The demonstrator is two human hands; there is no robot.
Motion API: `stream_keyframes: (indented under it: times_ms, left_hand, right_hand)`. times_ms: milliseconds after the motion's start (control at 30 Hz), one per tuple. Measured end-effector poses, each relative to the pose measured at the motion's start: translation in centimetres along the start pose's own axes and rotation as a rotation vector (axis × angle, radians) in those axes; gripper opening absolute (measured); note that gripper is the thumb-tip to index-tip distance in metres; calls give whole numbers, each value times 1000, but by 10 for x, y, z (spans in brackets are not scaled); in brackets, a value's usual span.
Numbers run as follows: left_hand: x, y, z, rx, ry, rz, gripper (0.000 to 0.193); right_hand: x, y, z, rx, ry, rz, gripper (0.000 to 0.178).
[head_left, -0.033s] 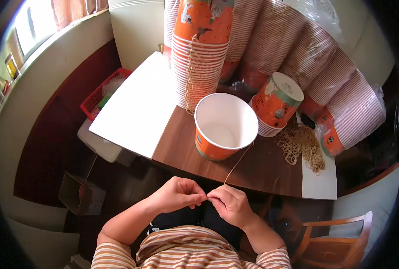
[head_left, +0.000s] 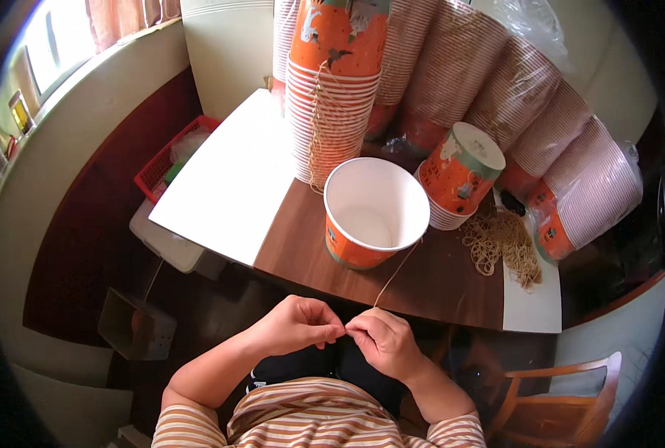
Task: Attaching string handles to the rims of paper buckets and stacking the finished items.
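Low in front of the table edge, my left hand (head_left: 302, 322) and my right hand (head_left: 385, 340) meet at their fingertips, both closed in a pinch. A thin tan string (head_left: 394, 277) runs from my right hand up over the table edge to the right side of a paper bucket (head_left: 377, 205). What my left fingers pinch is too small to make out. The bucket is orange outside and white inside, upright, with its open mouth facing up and nothing seen in it. Neither hand touches it.
Behind the bucket rises a tall stack of upside-down buckets (head_left: 332, 112) with braided string hanging down it. A shorter upturned stack (head_left: 463, 172) and a tangle of string (head_left: 506, 246) lie right. Plastic-wrapped stacks (head_left: 452, 67) line the back. A wooden chair (head_left: 557, 403) stands lower right.
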State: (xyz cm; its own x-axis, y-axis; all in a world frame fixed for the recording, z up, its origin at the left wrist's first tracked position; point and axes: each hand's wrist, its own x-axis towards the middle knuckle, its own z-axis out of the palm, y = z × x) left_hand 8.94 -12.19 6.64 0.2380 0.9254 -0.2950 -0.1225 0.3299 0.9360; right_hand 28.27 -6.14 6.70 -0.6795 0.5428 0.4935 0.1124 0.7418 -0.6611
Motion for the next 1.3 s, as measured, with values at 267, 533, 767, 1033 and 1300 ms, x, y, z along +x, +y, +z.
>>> stream_keyframes:
  times_ms: [267,533,767,1033,1300]
  left_hand:
    - [-7,33,8,664,117,499,9]
    - [-5,60,-1,1009,240,947,18]
    - [18,81,-37,940,296,985,16]
    - [104,87,-102,695,523,640,19]
    - [134,84,-113,644,393,558,21]
  right_hand:
    - [12,-12,-7,96,101,38,12]
    - [43,-16,-16,152,177,-13,11]
    - [101,-9,-32,-20,66,-36,9]
    - [182,74,-38,40,-84,389,13]
    - [194,90,-30,-72,-111,362,12]
